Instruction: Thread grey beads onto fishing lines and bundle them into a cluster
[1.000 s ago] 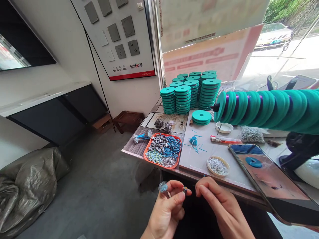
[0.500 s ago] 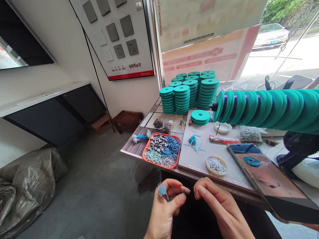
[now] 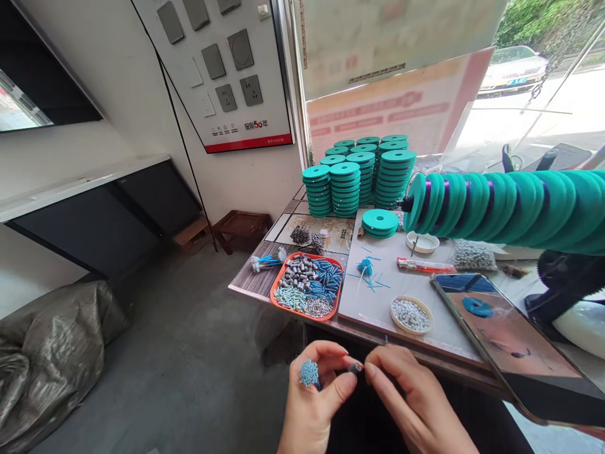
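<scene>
The left hand (image 3: 316, 397) pinched a small grey piece (image 3: 353, 367) between thumb and forefinger, the other fingers curled in around a blue-headed bundle (image 3: 309, 372) that stood out at nine o'clock of the pinch. The right hand (image 3: 411, 403) met it from three o'clock, thumb and forefinger pressed together on the piece's right end; whether a thread ran between them could not be told. The piece looked short, dull and barrel-shaped, with a spot of orange at its tip, and it hung in the air just below and in front of the table edge (image 3: 331, 323), touching nothing but fingers. At twelve o'clock that edge ran close above the hands. On the table, an orange tray (image 3: 278, 282) of grey and blue bits lay at eleven o'clock, a small dish (image 3: 396, 304) of pale beads at one o'clock, and a phone (image 3: 505, 334) overhung the edge at two o'clock. Farther off at twelve, stacks of teal discs (image 3: 359, 173) stood, and a rod of teal discs (image 3: 510, 205) jutted in at two o'clock. From nine to ten o'clock lay bare grey floor (image 3: 198, 366), with free space around both wrists.
</scene>
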The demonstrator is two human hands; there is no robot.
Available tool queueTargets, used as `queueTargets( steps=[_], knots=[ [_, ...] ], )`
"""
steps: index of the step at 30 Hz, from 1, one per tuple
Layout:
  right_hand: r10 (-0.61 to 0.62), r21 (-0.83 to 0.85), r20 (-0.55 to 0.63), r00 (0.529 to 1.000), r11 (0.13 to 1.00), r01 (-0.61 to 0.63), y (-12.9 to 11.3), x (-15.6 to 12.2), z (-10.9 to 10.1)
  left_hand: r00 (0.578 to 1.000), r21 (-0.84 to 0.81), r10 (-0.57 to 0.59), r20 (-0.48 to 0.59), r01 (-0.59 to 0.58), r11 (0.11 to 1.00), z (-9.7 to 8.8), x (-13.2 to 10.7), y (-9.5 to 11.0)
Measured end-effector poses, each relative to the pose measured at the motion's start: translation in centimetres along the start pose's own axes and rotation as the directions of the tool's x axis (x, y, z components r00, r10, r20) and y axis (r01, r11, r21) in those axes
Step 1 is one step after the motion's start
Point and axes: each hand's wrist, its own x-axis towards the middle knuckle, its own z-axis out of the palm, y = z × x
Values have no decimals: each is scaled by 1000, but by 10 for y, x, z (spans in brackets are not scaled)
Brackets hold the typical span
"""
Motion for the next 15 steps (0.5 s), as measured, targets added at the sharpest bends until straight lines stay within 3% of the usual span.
queueTargets(
  steps=[4,9,15],
  knots=[
    [-69,-99,-7,998,993,68,4,-2,-1,998,52,-61,16,60,997,-9,3,-7],
    [-191,-84,41,981,977,194,2,0,-2,994,80,-99,49,95,992,-14,6,-10],
    [-154,-18,47,987,988,155,-2,2,-3,983,99,-66,169,49,994,-8,2,6]
  ],
)
